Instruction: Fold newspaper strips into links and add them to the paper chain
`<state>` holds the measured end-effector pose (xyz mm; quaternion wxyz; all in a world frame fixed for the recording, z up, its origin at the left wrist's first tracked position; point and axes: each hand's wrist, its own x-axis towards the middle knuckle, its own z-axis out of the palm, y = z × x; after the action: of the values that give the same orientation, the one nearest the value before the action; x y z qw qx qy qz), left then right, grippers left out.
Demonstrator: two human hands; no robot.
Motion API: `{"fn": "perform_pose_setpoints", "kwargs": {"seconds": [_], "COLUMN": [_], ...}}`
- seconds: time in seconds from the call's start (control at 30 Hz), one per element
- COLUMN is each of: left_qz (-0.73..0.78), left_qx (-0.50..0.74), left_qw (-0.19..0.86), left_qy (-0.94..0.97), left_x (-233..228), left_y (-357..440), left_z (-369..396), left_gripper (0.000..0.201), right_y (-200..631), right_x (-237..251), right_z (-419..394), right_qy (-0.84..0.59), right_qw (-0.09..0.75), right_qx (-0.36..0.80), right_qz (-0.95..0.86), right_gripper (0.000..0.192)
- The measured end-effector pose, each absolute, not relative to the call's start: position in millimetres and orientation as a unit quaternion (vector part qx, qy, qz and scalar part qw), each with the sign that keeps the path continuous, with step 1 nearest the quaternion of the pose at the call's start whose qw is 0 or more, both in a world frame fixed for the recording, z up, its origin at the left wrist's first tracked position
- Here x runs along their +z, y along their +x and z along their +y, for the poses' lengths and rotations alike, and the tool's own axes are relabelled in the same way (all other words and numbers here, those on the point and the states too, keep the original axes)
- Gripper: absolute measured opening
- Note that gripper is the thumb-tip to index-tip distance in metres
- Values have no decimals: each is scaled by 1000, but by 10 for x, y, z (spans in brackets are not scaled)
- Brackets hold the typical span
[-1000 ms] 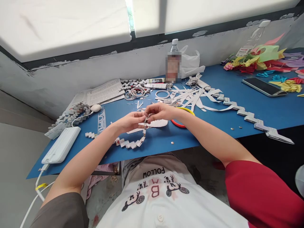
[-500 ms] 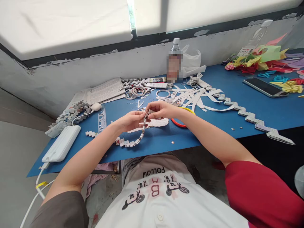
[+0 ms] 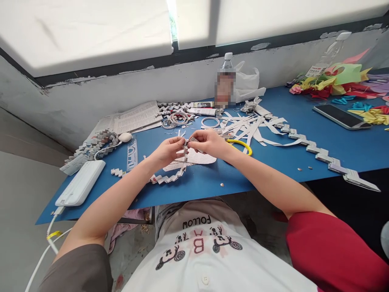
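Head view: left hand [image 3: 170,151], fingers pinching folded-paper chain [image 3: 174,178] by its upper end; right hand [image 3: 208,142], fingers gripping small paper piece [image 3: 193,140] there. Chain curves down near front edge of desk [image 3: 200,184] (yellow loop [image 3: 244,144] beside right wrist).

Forearms [image 3: 121,192] angled inward, both hands [image 3: 209,142] close together, fingertips [image 3: 191,140] pinched.
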<state>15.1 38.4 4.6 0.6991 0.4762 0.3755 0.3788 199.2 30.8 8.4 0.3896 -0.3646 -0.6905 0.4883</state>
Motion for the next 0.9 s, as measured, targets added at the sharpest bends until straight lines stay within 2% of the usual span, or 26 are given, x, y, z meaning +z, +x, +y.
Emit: {"fn": "perform_pose_setpoints", "kwargs": {"seconds": [0.3,0.53,0.77,0.9], "left_qz": [373,374,398,395], "left_qx": [395,392,430,450], "left_qw": [694,686,600,573], "left_qy": [472,485,546,560], "left_x": [84,82,80,80], "left_y": [163,161,180,204], "left_z": [361,374,310,273], "left_gripper": [33,34,38,36], "right_y": [1966,1961,1894,1876], "right_x": [-14,-14,-75,-75], "right_z": [334,323,271,251], "right_qy": [-342,-344,-380,-395], "right_qw": [432,445,482,493], "right_qx": [468,432,352,326], "right_qz": [-691,-705,-707,-703], "right_gripper": [27,21,11,14]}}
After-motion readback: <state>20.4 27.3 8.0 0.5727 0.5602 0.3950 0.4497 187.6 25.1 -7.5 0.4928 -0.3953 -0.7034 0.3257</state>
